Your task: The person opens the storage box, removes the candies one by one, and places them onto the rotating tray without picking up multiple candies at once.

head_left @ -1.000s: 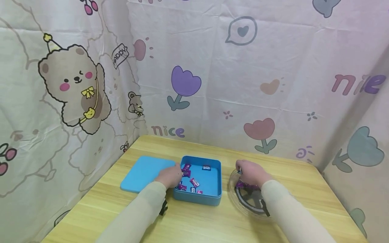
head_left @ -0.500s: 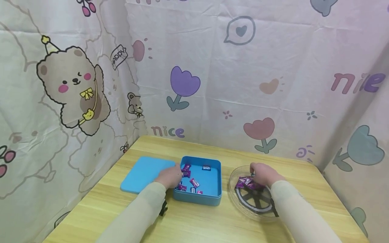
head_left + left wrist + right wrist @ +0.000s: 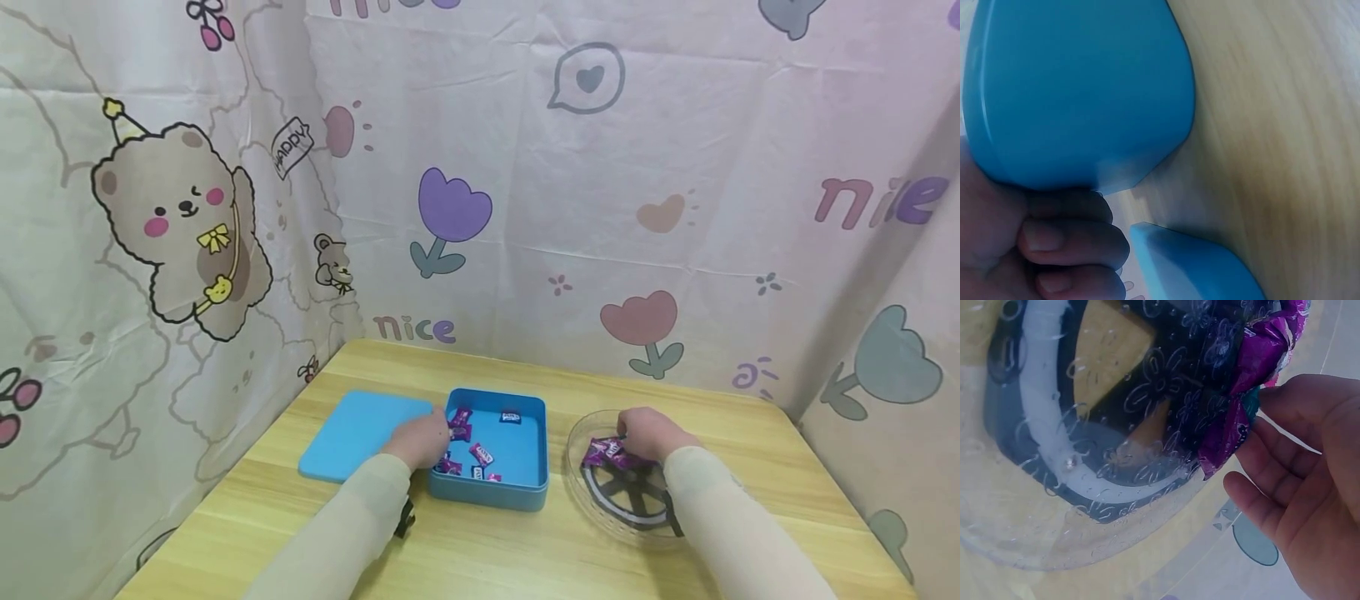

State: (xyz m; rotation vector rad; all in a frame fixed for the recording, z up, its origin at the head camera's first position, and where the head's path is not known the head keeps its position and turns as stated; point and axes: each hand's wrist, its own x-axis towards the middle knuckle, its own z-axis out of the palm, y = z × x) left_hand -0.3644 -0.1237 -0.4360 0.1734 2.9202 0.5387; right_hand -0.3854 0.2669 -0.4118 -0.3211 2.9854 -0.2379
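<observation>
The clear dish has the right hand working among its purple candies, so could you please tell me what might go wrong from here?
The candies lie bunched in the dish, so the right hand, pinching there, might drag a neighbour along. A candy lifted over could drop onto the table between dish and box. The left hand, at the box's side, might nudge it.

Left of the blue box (image 3: 487,493), the left hand (image 3: 418,439) hides part of the blue lid (image 3: 356,433). Inside the box, print on the candies (image 3: 482,454) is mostly too small to read. Right of it, the right hand (image 3: 651,433) mostly hides a teal wrapper (image 3: 1250,404); the right sleeve (image 3: 727,512) covers some of the clear dish (image 3: 576,487). On the box's near side, the bench (image 3: 480,554) is cut off.
</observation>
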